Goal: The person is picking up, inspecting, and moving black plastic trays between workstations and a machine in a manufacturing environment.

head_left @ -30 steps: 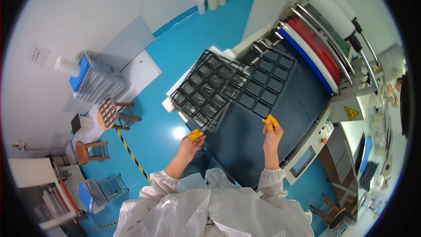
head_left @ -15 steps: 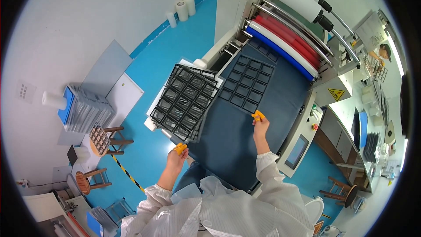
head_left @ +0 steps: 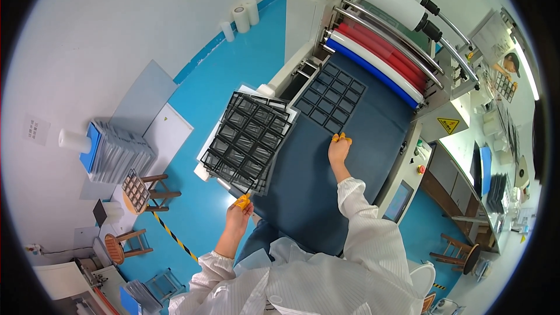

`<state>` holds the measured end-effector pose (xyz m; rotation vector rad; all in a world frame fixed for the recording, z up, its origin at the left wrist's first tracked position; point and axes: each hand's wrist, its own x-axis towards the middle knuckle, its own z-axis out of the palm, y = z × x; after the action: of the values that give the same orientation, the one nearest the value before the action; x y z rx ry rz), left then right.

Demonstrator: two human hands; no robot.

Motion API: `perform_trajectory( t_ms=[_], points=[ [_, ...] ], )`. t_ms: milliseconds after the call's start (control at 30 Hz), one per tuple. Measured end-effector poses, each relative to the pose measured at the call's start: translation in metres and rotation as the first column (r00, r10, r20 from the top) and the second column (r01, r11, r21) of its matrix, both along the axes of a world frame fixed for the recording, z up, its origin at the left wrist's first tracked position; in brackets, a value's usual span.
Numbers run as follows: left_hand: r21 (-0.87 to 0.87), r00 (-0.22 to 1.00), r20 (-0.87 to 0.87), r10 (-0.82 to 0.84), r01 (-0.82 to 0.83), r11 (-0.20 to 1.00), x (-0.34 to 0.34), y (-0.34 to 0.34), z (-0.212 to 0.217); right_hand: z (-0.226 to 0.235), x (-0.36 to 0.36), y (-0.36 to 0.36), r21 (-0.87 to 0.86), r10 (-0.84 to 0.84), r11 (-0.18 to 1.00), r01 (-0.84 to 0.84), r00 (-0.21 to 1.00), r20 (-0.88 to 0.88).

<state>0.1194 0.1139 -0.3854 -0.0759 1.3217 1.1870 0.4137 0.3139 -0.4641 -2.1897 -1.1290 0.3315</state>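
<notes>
Black grid tray (head_left: pixel 249 141) is being pinched at its near corner by the left hand (head_left: pixel 240 213); the right hand (head_left: pixel 338 149), just beside it, is resting empty and flat on the dark conveyor mat (head_left: pixel 326 192); supporting its far edge would keep it level.

A conveyor belt (head_left: pixel 326 181) runs from the person's chest toward one o'clock, where a bank of rollers (head_left: pixel 379 52) crosses its far end. A grid sheet (head_left: pixel 331 97) lies on the belt just before the rollers. At eleven o'clock of the right hand (head_left: pixel 338 150), a stack of grid frames (head_left: pixel 248 140) overhangs the belt's left edge. The left hand (head_left: pixel 240 213) sits at the stack's near corner. Stools (head_left: pixel 146 189) stand at nine o'clock; a control panel (head_left: pixel 398 201) flanks the belt at three o'clock.
</notes>
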Motion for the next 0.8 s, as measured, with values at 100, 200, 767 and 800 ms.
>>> perform_trajectory(
  t_ms=[100,200,767,800],
  points=[
    [0.014,1.000,0.004,-0.001,0.001,1.000,-0.001,0.000,0.003,0.009,0.002,0.016,-0.089,0.016,0.996,-0.019,0.999,-0.039],
    [0.045,0.999,0.019,-0.028,0.027,0.999,-0.001,0.001,0.003,0.008,0.014,0.035,-0.155,0.026,0.987,-0.029,0.999,-0.027],
    [0.137,0.971,-0.226,-0.079,0.111,0.984,0.001,-0.005,0.011,0.025,0.053,0.081,0.140,0.100,0.990,0.022,0.593,-0.799],
    [0.154,0.975,-0.210,-0.078,0.112,0.982,0.005,-0.004,0.014,0.028,0.058,0.077,0.175,0.127,0.984,0.021,0.601,-0.789]
  ],
)
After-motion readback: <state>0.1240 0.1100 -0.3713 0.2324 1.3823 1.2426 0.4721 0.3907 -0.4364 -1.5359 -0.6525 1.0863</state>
